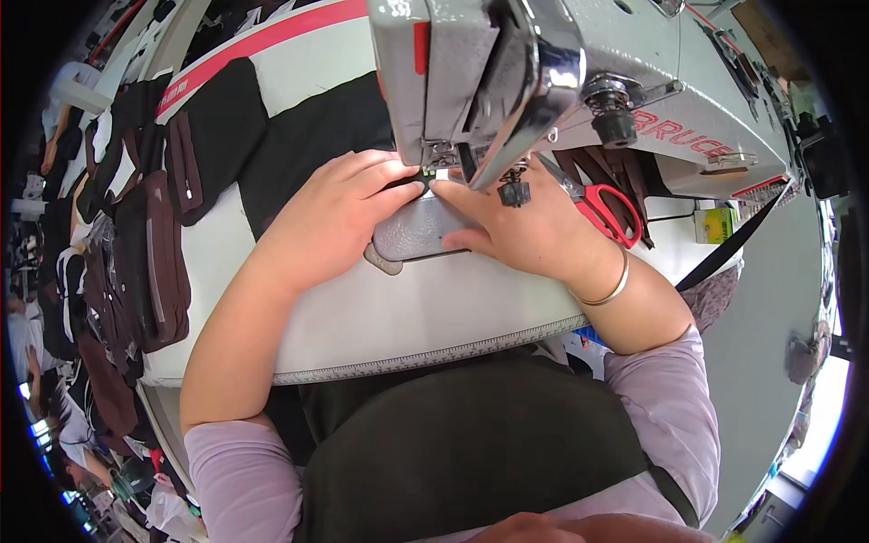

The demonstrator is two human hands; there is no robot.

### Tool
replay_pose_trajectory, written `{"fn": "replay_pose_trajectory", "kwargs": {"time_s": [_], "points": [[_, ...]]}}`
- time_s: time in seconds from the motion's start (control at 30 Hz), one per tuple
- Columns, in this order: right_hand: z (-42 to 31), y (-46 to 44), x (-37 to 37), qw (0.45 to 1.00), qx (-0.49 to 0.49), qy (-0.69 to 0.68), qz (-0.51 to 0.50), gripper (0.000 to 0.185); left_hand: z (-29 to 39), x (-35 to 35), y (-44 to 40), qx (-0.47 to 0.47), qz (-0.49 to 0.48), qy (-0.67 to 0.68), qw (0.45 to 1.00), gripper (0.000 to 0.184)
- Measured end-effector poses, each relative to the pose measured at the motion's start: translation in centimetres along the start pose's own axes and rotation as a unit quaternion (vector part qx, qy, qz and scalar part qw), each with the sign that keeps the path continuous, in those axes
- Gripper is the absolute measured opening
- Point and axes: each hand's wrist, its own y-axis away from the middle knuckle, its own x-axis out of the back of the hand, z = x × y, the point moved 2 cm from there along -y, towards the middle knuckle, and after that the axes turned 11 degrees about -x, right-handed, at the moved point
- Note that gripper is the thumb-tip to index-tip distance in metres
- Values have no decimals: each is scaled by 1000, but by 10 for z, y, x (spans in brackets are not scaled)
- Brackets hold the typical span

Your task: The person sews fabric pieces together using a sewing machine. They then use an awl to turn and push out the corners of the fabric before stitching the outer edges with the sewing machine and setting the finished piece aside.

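Observation:
A sewing machine [489,81] stands over the white table, its needle area hidden partly by its head. Black fabric [317,127] lies left of the needle and runs under my left hand [348,213]. That hand rests palm down, fingers spread toward the presser foot, thumb and fingertips on the fabric's edge. My right hand [516,217] lies on the other side of the metal plate [421,231], fingers apart, with its index fingertip by the foot and its thumb on the plate. Part of its fingers is hidden behind the machine head.
Red-handled scissors [608,214] lie right of my right hand, near dark fabric strips and a yellow-green box [713,226]. Dark and brown garment pieces [145,244] are piled at the left. A measuring tape [434,350] runs along the table's front edge. Other people are partly visible far left.

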Motion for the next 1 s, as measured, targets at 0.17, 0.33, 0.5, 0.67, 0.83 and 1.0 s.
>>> {"fn": "replay_pose_trajectory", "kwargs": {"time_s": [0.17, 0.33, 0.5, 0.67, 0.83, 1.0], "points": [[-3, 0, -4, 997, 28, -16, 64, 58, -15, 7, 0, -24, -45, 28, 998, 38], [0, -2, -7, 999, 17, -36, 29, 55, -9, 6, 0, -19, -42, 17, 999, 36], [-1, -2, -5, 999, -4, -46, 18, 50, -6, 4, 2, -21, -46, -9, 999, 36], [1, -4, -3, 999, -5, -30, 21, 49, -1, -2, 3, -26, -24, -31, 999, 38], [3, -5, -2, 999, -15, -19, 21, 48, 4, -4, 0, -18, -1, -49, 999, 36], [3, -5, -2, 999, -10, 4, 34, 44, -10, 1, 1, -35, -5, -5, 999, 34]]}}
